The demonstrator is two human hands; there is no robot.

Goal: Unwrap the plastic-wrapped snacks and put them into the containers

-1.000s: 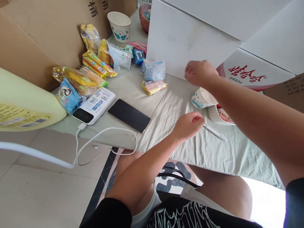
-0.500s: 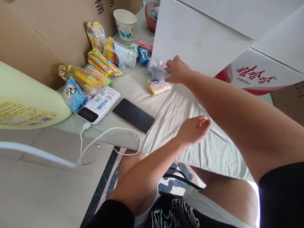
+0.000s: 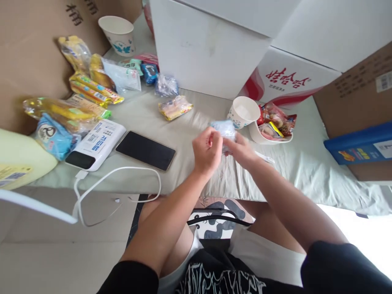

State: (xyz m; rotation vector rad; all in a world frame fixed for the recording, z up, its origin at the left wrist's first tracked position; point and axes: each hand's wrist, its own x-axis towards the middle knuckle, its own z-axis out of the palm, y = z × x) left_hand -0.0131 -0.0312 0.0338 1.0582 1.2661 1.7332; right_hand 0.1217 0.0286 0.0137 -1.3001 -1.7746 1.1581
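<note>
Change noted: half a second ago we saw the right hand (image 3: pixel 241 149) stretched to the far snack pile, closing on a small clear blue-tinted packet (image 3: pixel 226 130); the left hand (image 3: pixel 207 152) lay idle on the cloth-covered surface (image 3: pixel 306 171). Now both hands meet at the near middle with that packet between them
Meaning: we judge the packet fetched and the work now at the opening stage
Left hand: fingers curled, pinching the packet's left edge
Right hand: closed on the packet's right side, from below
Packet location: held just above the surface, just near of the paper cup (image 3: pixel 244 112)
Packet axis: blurred; it appears to run left to right between the two grips, but we cannot tell which end is the top
Surroundings: phone (image 3: pixel 145 150) and power bank (image 3: pixel 95 143) lie well to the left
</note>
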